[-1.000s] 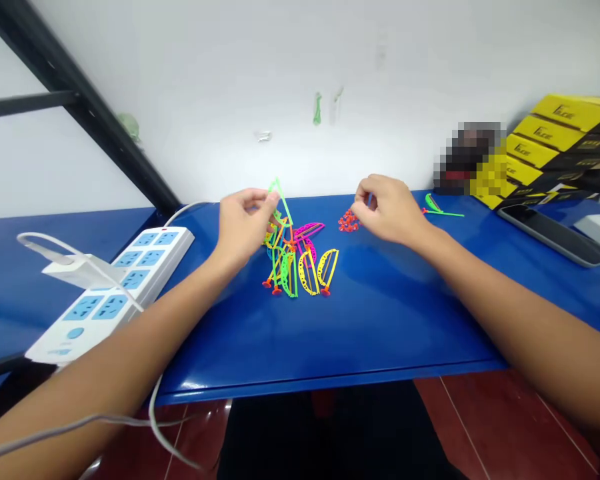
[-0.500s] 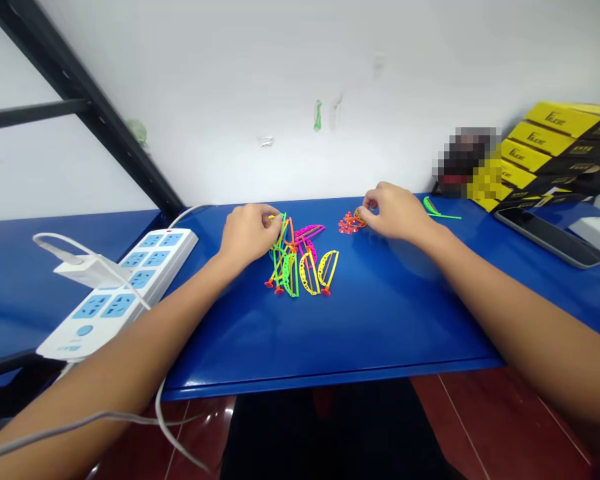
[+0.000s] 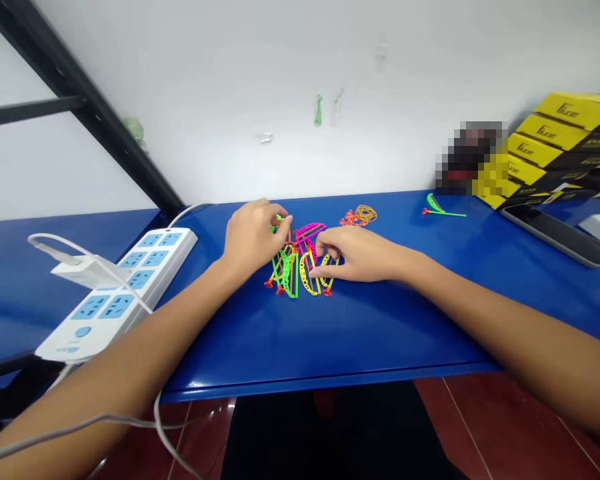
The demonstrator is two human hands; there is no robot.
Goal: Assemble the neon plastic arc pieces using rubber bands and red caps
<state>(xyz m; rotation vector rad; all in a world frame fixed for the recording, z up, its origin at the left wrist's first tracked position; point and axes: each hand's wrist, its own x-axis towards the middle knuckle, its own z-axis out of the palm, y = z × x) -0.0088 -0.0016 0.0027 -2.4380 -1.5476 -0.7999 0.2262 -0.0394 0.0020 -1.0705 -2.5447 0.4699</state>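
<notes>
Several small plastic bows and sticks lie in a pile on the blue table (image 3: 280,347): a green bow (image 3: 289,273), a yellow bow (image 3: 307,275) and a magenta bow (image 3: 310,231) among them. My left hand (image 3: 255,233) is at the pile's left side, thumb and fingers bent around a green piece that shows only in part. Over the pile's right side is my right hand (image 3: 355,255), its thumb and fingers apart with nothing between them, partly covering another yellow bow. Behind it lie small orange-red pieces (image 3: 351,218) and tan rubber bands (image 3: 366,213).
A white power strip (image 3: 120,293) with a plug and cable stands at the left. Farther right are a green bow with a stick (image 3: 443,210), a phone (image 3: 560,233) and stacked yellow-black boxes (image 3: 555,133). A wall (image 3: 230,100) rises behind.
My right hand has moved left and nearer, from the orange-red pieces to the bow pile, uncovering the rubber bands. My left hand has shifted slightly right.
</notes>
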